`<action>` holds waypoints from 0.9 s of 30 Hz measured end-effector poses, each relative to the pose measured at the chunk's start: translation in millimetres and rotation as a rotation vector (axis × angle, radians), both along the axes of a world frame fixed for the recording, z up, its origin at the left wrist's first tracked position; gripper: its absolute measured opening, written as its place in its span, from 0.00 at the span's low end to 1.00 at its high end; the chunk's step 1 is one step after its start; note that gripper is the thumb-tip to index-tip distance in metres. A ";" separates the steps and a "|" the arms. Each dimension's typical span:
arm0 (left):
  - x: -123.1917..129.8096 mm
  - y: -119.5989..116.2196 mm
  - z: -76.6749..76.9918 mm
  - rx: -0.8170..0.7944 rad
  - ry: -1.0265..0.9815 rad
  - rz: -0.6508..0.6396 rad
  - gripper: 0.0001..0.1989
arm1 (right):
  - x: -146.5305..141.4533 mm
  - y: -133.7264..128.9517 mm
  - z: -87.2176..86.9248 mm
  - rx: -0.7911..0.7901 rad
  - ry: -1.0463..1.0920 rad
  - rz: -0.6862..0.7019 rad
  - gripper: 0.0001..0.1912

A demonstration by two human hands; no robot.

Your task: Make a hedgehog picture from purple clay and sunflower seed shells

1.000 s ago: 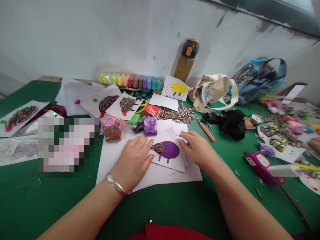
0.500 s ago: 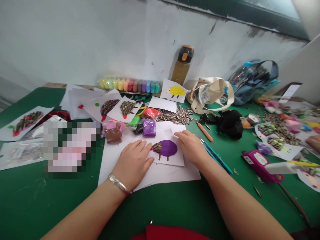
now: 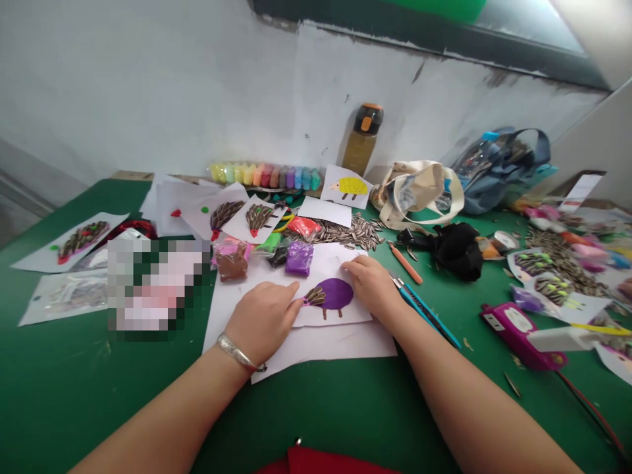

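Observation:
A white paper card [image 3: 356, 311] carries a purple oval clay body [image 3: 340, 294] with two brown legs. Sunflower seeds [image 3: 316, 296] fan over the body's left end. My left hand [image 3: 264, 322], with a silver bangle [image 3: 236, 351] at the wrist, grips the card's left side between thumb and forefinger. At the right side, my right hand [image 3: 371, 284] holds the card's edge with curled fingers; its thumb is hidden. Underneath lies a larger white sheet [image 3: 336, 345]. Just beyond the card are a purple clay pack [image 3: 299, 259] and a brown clay pack [image 3: 232, 262].
A heap of sunflower seeds [image 3: 345, 230] lies behind. Blue-handled tools [image 3: 429, 313] and an orange pen-like tool [image 3: 407, 263] lie right, near a magenta glue-gun-like device [image 3: 521, 336]. Finished seed pictures [image 3: 83, 240] are at left. A bottle [image 3: 364, 138] stands by the wall. Another person's hand [image 3: 626, 287] shows far right.
My left thumb and forefinger have closed together at the card's left side; before, the fingers lay flatter and spread. The right hand stays at the card's right edge. The view has shifted slightly.

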State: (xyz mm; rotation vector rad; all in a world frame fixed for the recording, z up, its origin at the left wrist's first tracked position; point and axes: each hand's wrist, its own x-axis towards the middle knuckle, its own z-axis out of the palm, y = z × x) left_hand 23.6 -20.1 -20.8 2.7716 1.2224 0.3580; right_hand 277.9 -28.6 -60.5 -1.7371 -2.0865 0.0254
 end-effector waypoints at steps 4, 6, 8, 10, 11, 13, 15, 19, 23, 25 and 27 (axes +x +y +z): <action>-4.9 11.1 -7.2 0.076 -0.139 0.029 0.18 | -2.1 0.1 0.2 0.002 0.035 0.072 0.18; -6.6 15.6 -8.4 0.094 -0.197 0.042 0.19 | -4.8 -1.1 1.3 -0.002 0.051 0.125 0.17; -7.6 18.8 -8.1 0.075 -0.219 0.073 0.20 | -8.0 -2.7 3.1 -0.012 0.066 0.151 0.16; -8.1 21.0 -7.4 0.032 -0.217 0.113 0.20 | -10.8 -4.5 5.4 -0.018 0.083 0.154 0.17; -8.1 22.0 -7.4 0.010 -0.210 0.131 0.20 | -11.8 -5.4 6.6 -0.022 0.099 0.157 0.17; -7.8 23.8 -8.3 -0.026 -0.180 0.138 0.21 | -13.3 -7.0 9.3 -0.029 0.143 0.171 0.16; -7.4 25.6 -10.3 -0.045 -0.136 0.112 0.22 | -14.2 -8.5 11.9 -0.034 0.188 0.179 0.15; -6.8 28.8 -14.3 -0.023 -0.074 0.083 0.23 | -15.7 -10.4 15.9 -0.045 0.221 0.162 0.13; -5.0 33.7 -16.9 0.028 -0.068 0.107 0.25 | -18.1 -11.0 17.4 -0.051 0.207 0.154 0.12; -3.2 37.6 -19.1 0.051 -0.077 0.109 0.24 | -19.8 -11.4 17.3 -0.058 0.200 0.150 0.13; -1.4 41.7 -22.0 0.068 -0.089 0.128 0.23 | -21.5 -12.2 16.7 -0.063 0.189 0.144 0.13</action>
